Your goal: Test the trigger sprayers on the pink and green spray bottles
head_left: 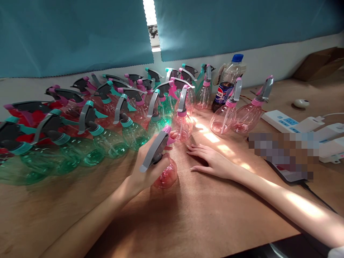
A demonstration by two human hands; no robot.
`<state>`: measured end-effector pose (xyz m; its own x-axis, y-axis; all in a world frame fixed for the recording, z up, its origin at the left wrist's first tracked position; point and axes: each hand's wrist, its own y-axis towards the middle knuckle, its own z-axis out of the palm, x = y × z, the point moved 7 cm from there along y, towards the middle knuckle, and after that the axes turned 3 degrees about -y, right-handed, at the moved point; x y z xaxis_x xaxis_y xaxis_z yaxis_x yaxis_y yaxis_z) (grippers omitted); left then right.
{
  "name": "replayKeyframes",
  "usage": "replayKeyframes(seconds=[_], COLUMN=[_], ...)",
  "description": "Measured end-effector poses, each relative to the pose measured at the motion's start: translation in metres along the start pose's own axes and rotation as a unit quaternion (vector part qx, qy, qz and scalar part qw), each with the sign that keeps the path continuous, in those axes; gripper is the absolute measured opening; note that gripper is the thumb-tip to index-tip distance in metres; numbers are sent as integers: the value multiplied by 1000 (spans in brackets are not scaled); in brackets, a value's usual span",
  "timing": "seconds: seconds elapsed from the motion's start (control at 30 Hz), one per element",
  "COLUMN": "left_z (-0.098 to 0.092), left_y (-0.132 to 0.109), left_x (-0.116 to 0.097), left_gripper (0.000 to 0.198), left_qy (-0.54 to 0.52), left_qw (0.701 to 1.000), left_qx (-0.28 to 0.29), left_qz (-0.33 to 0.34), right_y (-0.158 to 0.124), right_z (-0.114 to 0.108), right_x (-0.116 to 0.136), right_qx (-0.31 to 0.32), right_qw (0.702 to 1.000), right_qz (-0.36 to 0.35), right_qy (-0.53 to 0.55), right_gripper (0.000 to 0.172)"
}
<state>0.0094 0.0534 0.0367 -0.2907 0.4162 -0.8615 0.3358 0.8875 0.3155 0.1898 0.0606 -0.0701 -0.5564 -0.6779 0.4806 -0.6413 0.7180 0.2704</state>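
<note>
Light is dim and bluish under the curtains; the gap between them is blown out white and throws a strip of hard sun across the table, leaving bright patches among the pink bottles, glare along the right forearm and a pink glow in the bottle held by the left hand. A soft shadow lies beneath that arm. Wide-angle distortion stretches and smears the green bottles at the left edge; the centre is fairly sharp, and a pixelated block masks part of the right.
</note>
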Motion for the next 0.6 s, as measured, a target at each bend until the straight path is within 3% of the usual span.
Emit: replayKeyframes(seconds=[0.2, 0.6], left_z=[1, 2], left_y=[1, 2], left_x=[0, 8], left_gripper=[39, 50], left_qy=[13, -25], left_qw=[1000, 1000], left_qx=[-4, -8], left_qz=[-18, 13], right_y=[0, 1], right_z=[1, 0], right_x=[0, 1], right_qx=[10, 3], right_qw=[1000, 1000], right_qz=[-1, -6], right_qy=[-10, -15], right_gripper=[57, 58])
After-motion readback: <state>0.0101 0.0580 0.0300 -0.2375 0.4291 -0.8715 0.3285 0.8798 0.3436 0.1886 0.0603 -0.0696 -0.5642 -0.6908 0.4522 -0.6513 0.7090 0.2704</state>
